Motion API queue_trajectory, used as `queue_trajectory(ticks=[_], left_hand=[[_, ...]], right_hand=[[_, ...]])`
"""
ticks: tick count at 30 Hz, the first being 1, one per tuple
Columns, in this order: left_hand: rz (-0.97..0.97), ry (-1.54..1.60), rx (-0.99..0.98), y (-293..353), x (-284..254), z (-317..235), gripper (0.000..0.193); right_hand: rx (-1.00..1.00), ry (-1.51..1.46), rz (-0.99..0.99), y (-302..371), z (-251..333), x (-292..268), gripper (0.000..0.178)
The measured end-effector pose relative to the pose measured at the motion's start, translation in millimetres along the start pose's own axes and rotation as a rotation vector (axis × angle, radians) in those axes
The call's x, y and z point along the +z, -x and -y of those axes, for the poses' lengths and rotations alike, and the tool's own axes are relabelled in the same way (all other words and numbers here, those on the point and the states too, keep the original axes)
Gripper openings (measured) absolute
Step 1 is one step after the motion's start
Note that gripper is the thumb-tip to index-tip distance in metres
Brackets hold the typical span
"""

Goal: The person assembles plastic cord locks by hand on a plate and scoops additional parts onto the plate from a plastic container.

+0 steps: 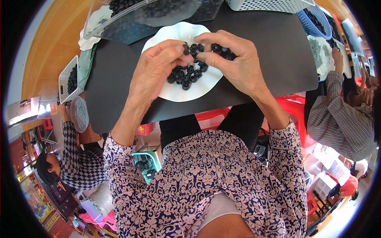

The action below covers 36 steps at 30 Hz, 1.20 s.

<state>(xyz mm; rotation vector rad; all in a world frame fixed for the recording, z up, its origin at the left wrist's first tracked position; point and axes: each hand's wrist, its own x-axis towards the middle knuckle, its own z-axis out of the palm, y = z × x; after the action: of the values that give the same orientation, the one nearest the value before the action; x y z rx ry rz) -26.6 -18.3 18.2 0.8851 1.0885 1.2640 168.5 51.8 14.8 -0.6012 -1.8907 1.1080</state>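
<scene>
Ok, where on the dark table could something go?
Tabletop is bare right of the right hand, this side of the white basket, and between the left hand and the green sheet. Crowded: the plate, with black pieces.

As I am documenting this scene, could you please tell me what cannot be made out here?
In the head view:
- Black pieces within the right hand: exact number hidden by its thumb and fingers.
- Dark piece pinched by the left hand: too small and partly covered to show its full form.
- White basket: cut off by the upper edge; contents unseen.
</scene>
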Motion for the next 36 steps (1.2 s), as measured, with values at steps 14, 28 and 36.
queue_trajectory(ticks=[14,28,36], left_hand=[[-0.118,0.131,-0.035,47.4,20.3,11.2,0.025],[-0.117,-0.539,0.195,10.6,-9.6,7.4,0.019],[-0.121,-0.704,0.304,27.7,-18.9,-14.1,0.015]], right_hand=[[-0.102,0.238,0.160,17.0,23.9,34.2,0.032],[0.433,-0.304,-0.024,24.0,21.0,12.7,0.014],[0.422,-0.798,-0.114,43.3,0.3,-14.5,0.018]])
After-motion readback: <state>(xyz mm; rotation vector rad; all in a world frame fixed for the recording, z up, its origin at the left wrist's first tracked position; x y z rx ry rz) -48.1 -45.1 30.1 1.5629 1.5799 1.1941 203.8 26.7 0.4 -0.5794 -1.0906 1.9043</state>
